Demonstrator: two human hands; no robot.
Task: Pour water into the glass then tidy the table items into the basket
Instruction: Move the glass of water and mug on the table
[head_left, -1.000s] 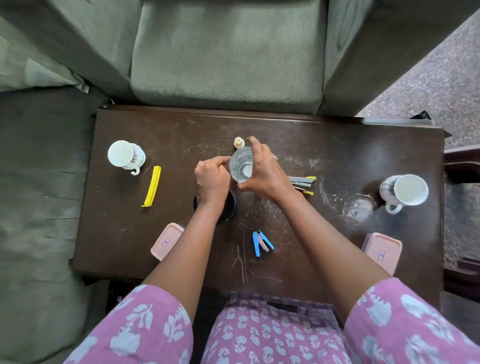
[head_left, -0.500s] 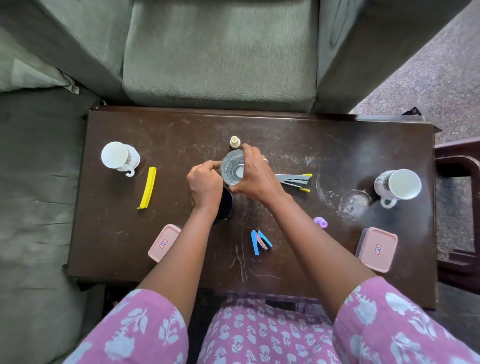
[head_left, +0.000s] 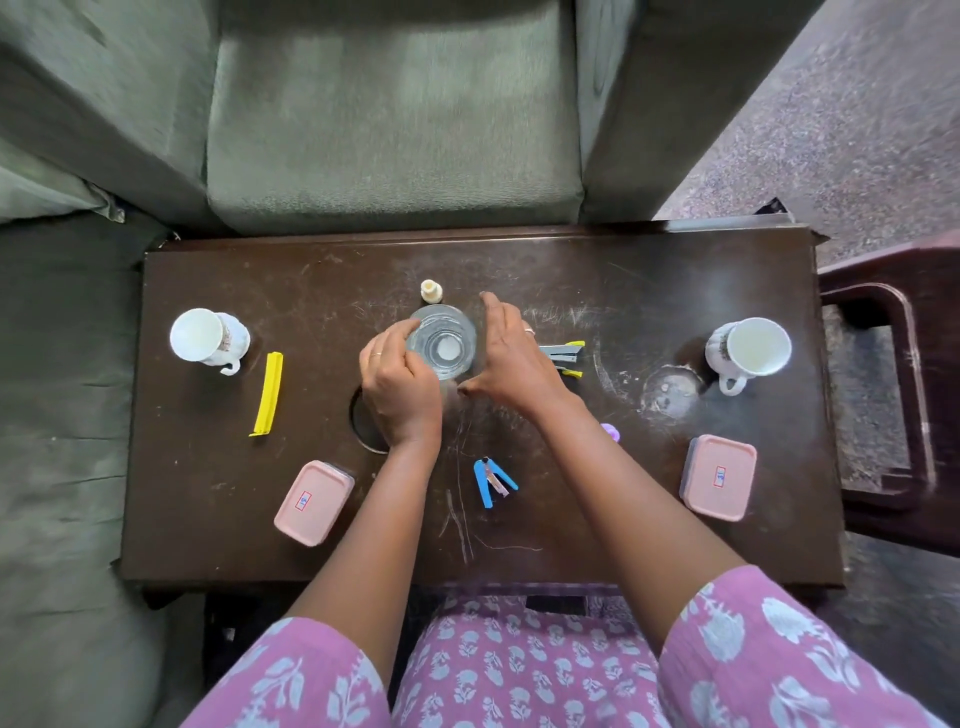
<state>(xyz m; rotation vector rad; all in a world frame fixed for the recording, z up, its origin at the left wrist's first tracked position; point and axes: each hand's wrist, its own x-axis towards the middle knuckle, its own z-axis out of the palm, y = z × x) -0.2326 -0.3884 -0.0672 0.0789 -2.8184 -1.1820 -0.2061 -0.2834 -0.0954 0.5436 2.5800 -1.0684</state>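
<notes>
A clear glass (head_left: 442, 344) stands upright at the middle of the dark wooden table (head_left: 649, 270). My left hand (head_left: 400, 387) is curled against the glass's left side, thumb and forefinger on its rim. My right hand (head_left: 511, 358) is spread just right of the glass, a small gap between them. A dark round container (head_left: 363, 423) is mostly hidden under my left wrist. Loose items lie around: a yellow clip (head_left: 267, 392), a grey and yellow stapler (head_left: 563, 354), a blue stapler (head_left: 493, 480), a small cream cap (head_left: 431, 291). No basket is in view.
White mugs stand at the far left (head_left: 208, 338) and far right (head_left: 753, 348). Pink lidded boxes sit front left (head_left: 311, 501) and front right (head_left: 719, 475). A small purple piece (head_left: 611, 431) and a clear round lid (head_left: 670, 391) lie at right. Green sofa behind; wooden chair (head_left: 893, 364) right.
My right hand has let go of the glass and spread its fingers. The glass now stands on the table, and my left hand has shifted up against its left side.
</notes>
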